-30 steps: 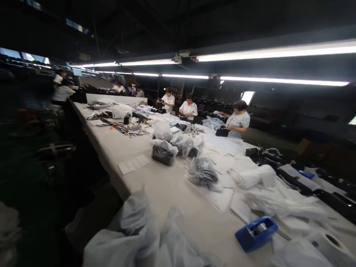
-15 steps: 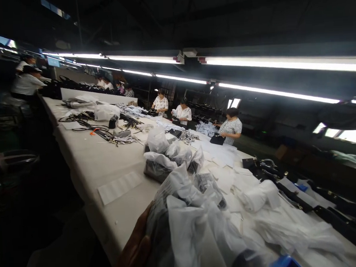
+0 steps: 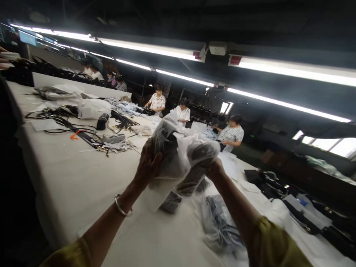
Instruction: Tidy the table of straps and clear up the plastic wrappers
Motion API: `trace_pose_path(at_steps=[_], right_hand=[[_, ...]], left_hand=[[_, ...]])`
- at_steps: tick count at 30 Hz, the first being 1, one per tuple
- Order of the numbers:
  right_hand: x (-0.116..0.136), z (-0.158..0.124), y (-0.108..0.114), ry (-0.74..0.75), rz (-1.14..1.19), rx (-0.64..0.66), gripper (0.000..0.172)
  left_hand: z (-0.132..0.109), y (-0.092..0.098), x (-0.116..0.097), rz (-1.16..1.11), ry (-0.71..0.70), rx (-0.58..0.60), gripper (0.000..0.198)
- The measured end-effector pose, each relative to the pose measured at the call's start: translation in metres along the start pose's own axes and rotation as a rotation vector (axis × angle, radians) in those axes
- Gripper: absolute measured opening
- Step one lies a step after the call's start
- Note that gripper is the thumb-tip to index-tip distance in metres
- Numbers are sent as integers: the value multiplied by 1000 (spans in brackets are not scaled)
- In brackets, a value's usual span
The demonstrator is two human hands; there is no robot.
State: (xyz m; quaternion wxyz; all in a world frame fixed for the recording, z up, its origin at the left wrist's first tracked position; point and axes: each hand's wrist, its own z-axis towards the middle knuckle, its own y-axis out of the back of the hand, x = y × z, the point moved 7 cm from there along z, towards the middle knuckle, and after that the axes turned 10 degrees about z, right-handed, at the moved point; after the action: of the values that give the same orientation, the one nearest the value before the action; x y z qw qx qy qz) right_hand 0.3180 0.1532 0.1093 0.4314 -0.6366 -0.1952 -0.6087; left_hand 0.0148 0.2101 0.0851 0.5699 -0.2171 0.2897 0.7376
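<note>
Both my hands are raised over a long white table (image 3: 62,182). My left hand (image 3: 148,163) is closed on the left side of a clear plastic bag (image 3: 180,157) with dark items inside. My right hand (image 3: 215,168) grips the same bag from the right, its fingers partly hidden behind the plastic. A silver bangle (image 3: 121,207) sits on my left wrist. Below the raised bag lie another filled plastic bag (image 3: 219,222) and a small dark piece (image 3: 171,202) on the table.
Dark straps and cords (image 3: 62,115), an orange tool (image 3: 74,135) and a white bag (image 3: 92,107) lie further up the table. Several people (image 3: 232,132) work along the far side. Dark handbags (image 3: 267,180) line the right edge. Tube lights (image 3: 150,50) hang overhead.
Both my arms have risen into view, lifting the plastic bag off the table. The view has swung left; the blue tape dispenser is out of sight.
</note>
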Motion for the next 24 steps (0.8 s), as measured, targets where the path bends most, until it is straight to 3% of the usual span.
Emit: trace_pose_path(at_steps=[2,4,6,8,13,17,20,24], right_hand=[[-20,3,-2,-98,-122,-25,62],[-47,0,-1,-186,-266,-33,68],[-76,-6,2,-245,-380,12,64],[-102,-11,5,-247,-481,124,58],[-141,-13,20,-225,-887,470,62],[-163,-23,54,-394,-926,571,59],[-174,-44,98,-460,-942,542,63],[-184,-97,185,-604,-931,404,67]], left_hand=[[4,-36,57,198,96,144,84],[-12,-77,114,373,214,395,80],[-32,-105,156,434,282,542,83],[-42,-118,183,467,315,588,83],[-28,-124,212,538,268,598,72],[-11,-113,234,691,111,396,54],[-11,-99,245,780,-36,216,48],[-16,-84,244,742,-5,213,57]])
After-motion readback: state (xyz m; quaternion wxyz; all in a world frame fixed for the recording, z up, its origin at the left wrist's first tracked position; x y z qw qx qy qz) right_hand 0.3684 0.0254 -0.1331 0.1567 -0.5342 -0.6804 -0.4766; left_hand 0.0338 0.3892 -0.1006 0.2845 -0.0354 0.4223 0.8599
